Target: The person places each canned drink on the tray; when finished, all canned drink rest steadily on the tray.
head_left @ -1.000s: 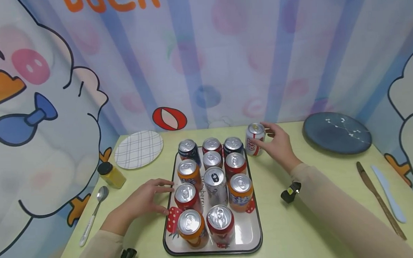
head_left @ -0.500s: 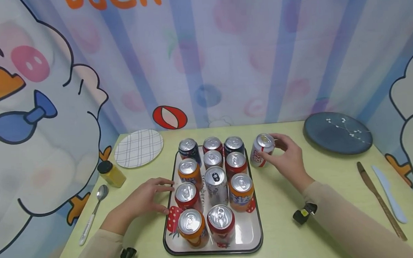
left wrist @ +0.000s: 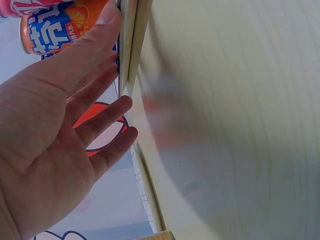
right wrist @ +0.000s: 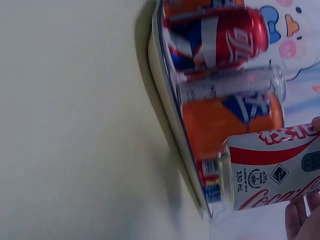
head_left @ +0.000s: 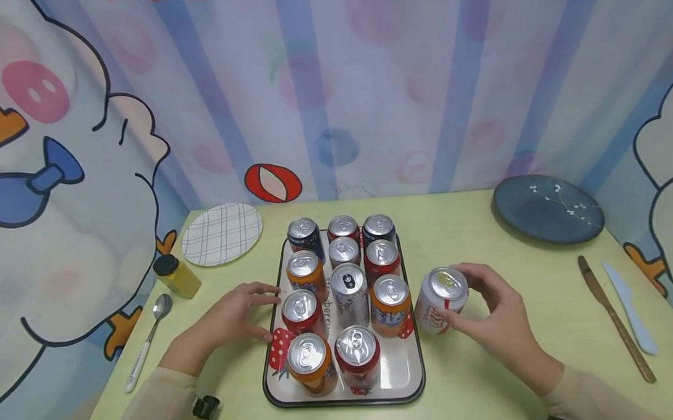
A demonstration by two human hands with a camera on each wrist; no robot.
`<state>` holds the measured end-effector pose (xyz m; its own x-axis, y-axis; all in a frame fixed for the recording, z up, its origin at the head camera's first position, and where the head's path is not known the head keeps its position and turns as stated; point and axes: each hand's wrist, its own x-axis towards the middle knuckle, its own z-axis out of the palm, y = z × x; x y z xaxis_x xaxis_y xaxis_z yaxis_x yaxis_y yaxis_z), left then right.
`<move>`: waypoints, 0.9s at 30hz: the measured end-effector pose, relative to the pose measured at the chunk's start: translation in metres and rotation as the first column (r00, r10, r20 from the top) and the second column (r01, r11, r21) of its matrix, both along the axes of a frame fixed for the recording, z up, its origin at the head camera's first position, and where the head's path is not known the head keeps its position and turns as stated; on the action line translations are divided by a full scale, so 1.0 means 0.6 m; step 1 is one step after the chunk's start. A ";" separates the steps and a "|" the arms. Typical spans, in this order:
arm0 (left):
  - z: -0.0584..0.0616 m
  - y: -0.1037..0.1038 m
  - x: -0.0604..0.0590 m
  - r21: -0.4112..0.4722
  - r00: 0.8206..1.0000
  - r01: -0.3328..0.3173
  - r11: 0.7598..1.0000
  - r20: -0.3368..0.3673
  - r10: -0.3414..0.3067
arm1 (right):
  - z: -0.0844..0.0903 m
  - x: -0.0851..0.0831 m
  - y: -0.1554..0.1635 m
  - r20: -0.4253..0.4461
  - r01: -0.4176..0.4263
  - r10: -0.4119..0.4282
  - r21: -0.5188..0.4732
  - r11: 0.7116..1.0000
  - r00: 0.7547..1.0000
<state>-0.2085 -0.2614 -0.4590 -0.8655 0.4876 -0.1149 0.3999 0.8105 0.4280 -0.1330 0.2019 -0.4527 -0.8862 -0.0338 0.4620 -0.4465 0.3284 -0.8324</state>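
My right hand [head_left: 493,319] grips a white and red cola can [head_left: 441,300], tilted, just off the right edge of the tray [head_left: 415,380]. In the right wrist view the same white can [right wrist: 272,167] hangs above the tray's rim [right wrist: 170,130], with my fingertips [right wrist: 300,220] at the corner. The tray holds several upright soda cans, red, orange, silver and dark blue. My left hand [head_left: 237,315] lies with straight fingers against the tray's left edge, beside a red can [head_left: 300,310]. The left wrist view shows that hand [left wrist: 65,135] with spread fingers touching the tray's rim [left wrist: 131,45].
A checked white plate [head_left: 222,234] and a yellow jar with a black lid [head_left: 175,275] stand at the left, with a spoon [head_left: 146,343] nearer me. A dark blue plate [head_left: 547,209], a brown knife [head_left: 613,318] and a pale blue knife [head_left: 626,308] lie at the right.
My right hand has carried the white can from the tray's far right corner back toward me, to beside the tray's right edge. The left hand has stayed at the tray.
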 end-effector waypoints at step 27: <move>0.004 -0.003 0.001 0.011 1.000 0.008 1.000 0.005 -0.008 | -0.034 0.063 -0.087 -0.063 -0.216 0.219 0.046 0.975 0.974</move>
<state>-0.2079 -0.2630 -0.4567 -0.8609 0.4959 -0.1138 0.4042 0.8024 0.4390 -0.0951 0.1496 -0.4728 -0.8228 -0.2416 0.5145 -0.5650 0.2490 -0.7867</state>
